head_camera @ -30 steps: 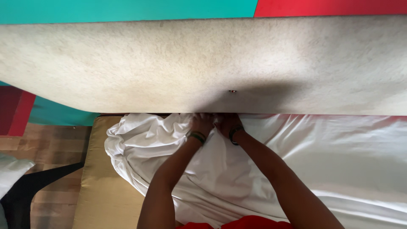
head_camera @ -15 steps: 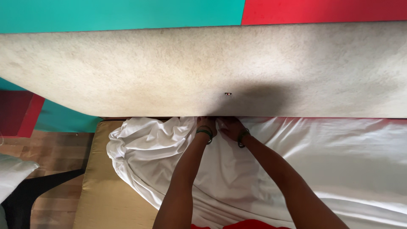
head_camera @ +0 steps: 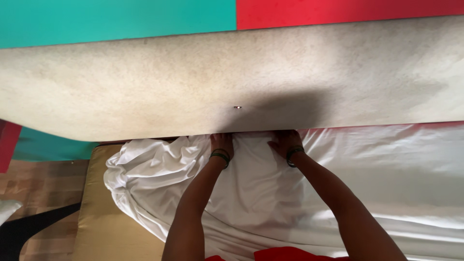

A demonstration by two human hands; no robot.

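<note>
A white sheet [head_camera: 338,174] lies spread over a bed, bunched and wrinkled at its left end. My left hand [head_camera: 222,145] and my right hand [head_camera: 286,142] press on the sheet's far edge where it meets the beige padded headboard [head_camera: 203,82]. The fingertips of both hands are hidden in the gap under the headboard. Each wrist wears dark bangles. The hands are about a hand's width apart.
A tan mattress [head_camera: 104,227] shows bare at the left. Beyond it is wooden floor [head_camera: 43,179] with a black object [head_camera: 29,229] and a white cloth corner. A teal and red wall [head_camera: 145,19] stands behind the headboard. Red clothing [head_camera: 285,253] shows at the bottom.
My hands have moved apart along the sheet's far edge, the right one sliding further right. The view has shifted to the right.
</note>
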